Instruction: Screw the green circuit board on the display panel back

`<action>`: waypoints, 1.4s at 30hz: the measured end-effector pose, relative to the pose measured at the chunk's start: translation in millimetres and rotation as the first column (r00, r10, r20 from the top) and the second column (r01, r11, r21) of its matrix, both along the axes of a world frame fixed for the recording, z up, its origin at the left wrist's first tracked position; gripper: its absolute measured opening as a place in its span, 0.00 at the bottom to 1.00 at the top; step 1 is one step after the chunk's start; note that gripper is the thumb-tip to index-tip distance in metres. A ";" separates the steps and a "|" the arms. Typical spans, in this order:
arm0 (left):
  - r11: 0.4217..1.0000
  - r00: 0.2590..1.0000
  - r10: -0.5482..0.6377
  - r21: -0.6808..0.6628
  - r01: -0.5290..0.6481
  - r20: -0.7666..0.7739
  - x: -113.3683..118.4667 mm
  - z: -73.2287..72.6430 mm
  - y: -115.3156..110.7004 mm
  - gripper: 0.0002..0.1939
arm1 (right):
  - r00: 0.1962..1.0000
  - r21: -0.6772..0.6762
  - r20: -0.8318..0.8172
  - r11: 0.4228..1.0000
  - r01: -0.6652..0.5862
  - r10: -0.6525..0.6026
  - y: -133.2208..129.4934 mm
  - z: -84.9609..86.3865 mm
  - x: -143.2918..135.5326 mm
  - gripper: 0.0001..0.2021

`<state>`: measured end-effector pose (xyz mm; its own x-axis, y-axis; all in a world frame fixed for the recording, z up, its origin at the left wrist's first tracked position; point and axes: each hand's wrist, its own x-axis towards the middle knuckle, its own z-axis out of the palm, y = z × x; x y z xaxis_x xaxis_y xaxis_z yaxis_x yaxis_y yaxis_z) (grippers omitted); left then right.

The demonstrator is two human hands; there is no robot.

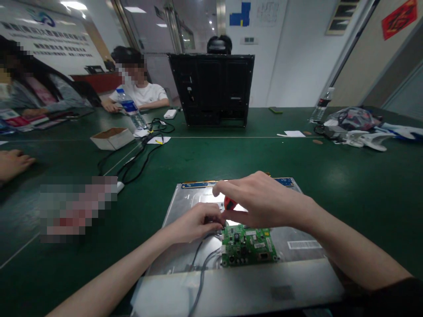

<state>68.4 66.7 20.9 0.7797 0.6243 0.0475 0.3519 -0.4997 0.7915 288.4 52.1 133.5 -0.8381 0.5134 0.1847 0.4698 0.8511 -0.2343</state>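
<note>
A silver display panel (pixel 172 268) lies back side up in front of me, with a green circuit board (pixel 249 246) on its middle. My right hand (pixel 264 198) is closed around the red-and-black handle of a screwdriver (pixel 229 203), above the board's far left corner. The screwdriver's tip is hidden by my fingers. Beside it, my left hand (pixel 201 222) is closed, its fingertips pinched together at the same corner; what they hold is hidden. Grey cables (pixel 202 275) run from the board's left side toward me. A blue strip board (pixel 198 185) lines the panel's far edge.
A black monitor housing (pixel 214 90) stands across the green table (pixel 363 189). Left are a white box (pixel 112 138), a water bottle (pixel 131 108) and tangled black cables (pixel 140 160). A co-worker's hand (pixel 15 164) rests far left. Right are another bottle (pixel 321 107) and a bagged pile (pixel 353 123).
</note>
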 end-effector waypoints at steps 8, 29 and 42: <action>0.999 1.000 -0.001 0.036 0.001 0.007 0.4 1.9 -1.2 0.03 | 0.997 0.003 -0.020 0.997 -0.072 0.073 -1.2 0.3 0.6 0.11; 0.999 0.999 0.037 0.036 -0.038 0.021 -0.5 -0.9 -3.3 0.04 | 0.999 0.028 -0.021 0.999 -0.029 0.030 0.9 -1.9 -1.0 0.07; 0.998 0.999 0.048 0.039 -0.048 0.012 0.1 -0.9 -5.8 0.04 | 0.999 -0.018 -0.017 0.998 -0.052 0.051 -2.4 1.2 0.3 0.09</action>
